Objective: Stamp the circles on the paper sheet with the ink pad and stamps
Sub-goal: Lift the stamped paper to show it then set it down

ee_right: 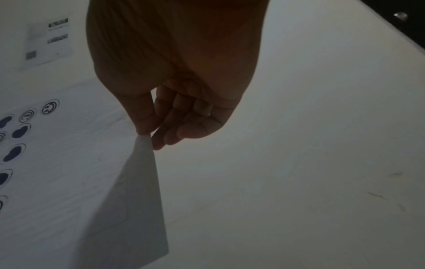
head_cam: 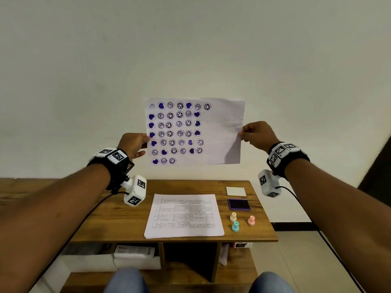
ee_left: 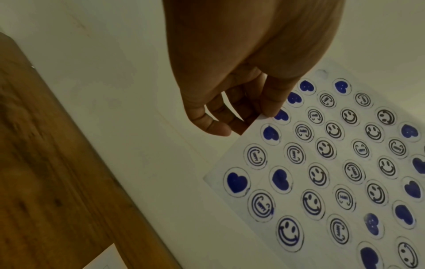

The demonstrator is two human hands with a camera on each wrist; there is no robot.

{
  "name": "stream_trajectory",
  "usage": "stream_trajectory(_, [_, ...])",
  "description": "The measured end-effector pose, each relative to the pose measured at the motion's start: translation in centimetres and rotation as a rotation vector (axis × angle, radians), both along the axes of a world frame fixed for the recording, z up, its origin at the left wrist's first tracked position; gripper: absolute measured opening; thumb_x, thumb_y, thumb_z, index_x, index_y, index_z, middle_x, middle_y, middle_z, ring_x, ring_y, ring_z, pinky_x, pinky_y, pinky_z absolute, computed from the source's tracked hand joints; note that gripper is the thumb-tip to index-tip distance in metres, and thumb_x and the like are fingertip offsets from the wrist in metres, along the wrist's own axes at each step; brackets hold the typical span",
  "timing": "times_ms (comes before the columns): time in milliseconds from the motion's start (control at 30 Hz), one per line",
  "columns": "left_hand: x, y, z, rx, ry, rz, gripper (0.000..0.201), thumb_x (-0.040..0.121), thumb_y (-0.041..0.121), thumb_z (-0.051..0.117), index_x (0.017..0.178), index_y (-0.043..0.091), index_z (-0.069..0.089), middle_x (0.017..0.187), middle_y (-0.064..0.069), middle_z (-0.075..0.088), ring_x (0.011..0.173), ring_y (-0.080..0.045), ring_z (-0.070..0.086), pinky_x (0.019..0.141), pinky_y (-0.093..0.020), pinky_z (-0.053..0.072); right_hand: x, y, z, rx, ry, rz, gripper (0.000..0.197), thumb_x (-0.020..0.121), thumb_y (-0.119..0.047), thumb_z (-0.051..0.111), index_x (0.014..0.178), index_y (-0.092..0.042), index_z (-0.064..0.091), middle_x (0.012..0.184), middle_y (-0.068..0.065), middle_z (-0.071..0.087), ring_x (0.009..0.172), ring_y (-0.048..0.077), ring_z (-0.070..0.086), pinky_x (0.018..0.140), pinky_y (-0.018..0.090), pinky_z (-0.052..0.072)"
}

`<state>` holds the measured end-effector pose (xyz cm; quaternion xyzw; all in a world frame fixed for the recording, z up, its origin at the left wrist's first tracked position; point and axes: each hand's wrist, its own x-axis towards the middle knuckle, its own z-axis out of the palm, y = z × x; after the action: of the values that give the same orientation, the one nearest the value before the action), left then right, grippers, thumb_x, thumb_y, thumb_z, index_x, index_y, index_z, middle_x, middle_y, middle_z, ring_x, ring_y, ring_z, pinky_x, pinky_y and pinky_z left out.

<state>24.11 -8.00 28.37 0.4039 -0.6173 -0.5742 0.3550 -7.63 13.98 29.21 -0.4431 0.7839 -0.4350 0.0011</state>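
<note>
The stamped paper sheet (head_cam: 220,132) is held upright above the table (head_cam: 118,216), its side edges pinched by the fingers of the left hand (head_cam: 132,144) and the right hand (head_cam: 259,136), while the ink pad (head_cam: 239,204) and three stamps (head_cam: 233,217) are left on the table.

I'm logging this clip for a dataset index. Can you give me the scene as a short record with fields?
setting: wooden table by a pale wall
held item: stamped paper sheet, raised upright above the table
left hand: pinches the sheet's left edge
right hand: pinches the sheet's right edge
sheet marks: purple hearts and smiley faces in circles; right part blank
on table: printed papers, ink pad, white card
stamps: cream stamp, teal stamp, pink stamp, all upright
</note>
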Motion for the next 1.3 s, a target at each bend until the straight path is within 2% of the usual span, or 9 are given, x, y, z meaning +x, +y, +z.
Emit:
stream_trajectory(200, [0.3,0.1,0.0,-0.015,-0.005,0.002,0.008,0.085,0.011,0.063,0.083,0.019,0.065,0.081,0.004,0.065,0.075,-0.009,0.061,0.070,-0.028,0.046,0.4,0.4,0.1,0.012,0.011,0.010,0.023,0.085,-0.012,0.073,0.068,-0.025,0.069,0.065,-0.003,0.067,0.064,0.007,0.061,0.065,0.024,0.046])
stream_trajectory(733, [0.6,0.5,-0.2,-0.050,-0.005,0.016,0.011,0.087,0.012,0.063,0.079,0.020,0.063,0.080,0.002,0.066,0.075,-0.010,0.062,0.068,-0.028,0.046,1.3,1.4,0.4,0.042,0.034,0.008,0.023,0.086,-0.012,0.073,0.068,-0.024,0.068,0.065,0.000,0.066,0.062,0.009,0.059,0.063,0.023,0.044])
stream_trajectory(1000, [0.8,0.3,-0.3,-0.057,-0.008,0.014,0.008,0.087,0.012,0.063,0.082,0.019,0.063,0.082,0.002,0.065,0.074,-0.009,0.062,0.068,-0.028,0.046,1.6,1.6,0.6,0.047,0.029,0.010,0.025,0.085,-0.012,0.073,0.066,-0.026,0.067,0.080,0.016,0.075,0.068,0.017,0.063,0.071,0.030,0.048])
stream_trajectory(1167, [0.9,0.0,-0.3,-0.062,-0.014,0.013,0.007,0.087,0.012,0.062,0.083,0.018,0.064,0.082,0.001,0.067,0.075,-0.010,0.063,0.067,-0.027,0.046,1.7,1.5,0.6,0.035,-0.018,0.004,0.021,0.084,-0.012,0.075,0.068,-0.023,0.069,0.077,0.013,0.072,0.068,0.017,0.063,0.071,0.031,0.050])
stream_trajectory(1300, [1.0,-0.2,-1.0,-0.049,-0.033,0.008,0.004,0.086,0.013,0.062,0.088,0.016,0.065,0.083,0.000,0.067,0.075,-0.012,0.063,0.068,-0.028,0.047,2.2,1.4,-0.1,-0.007,-0.127,-0.006,0.015,0.083,-0.010,0.076,0.070,-0.017,0.072,0.072,0.009,0.070,0.064,0.015,0.063,0.064,0.027,0.050])
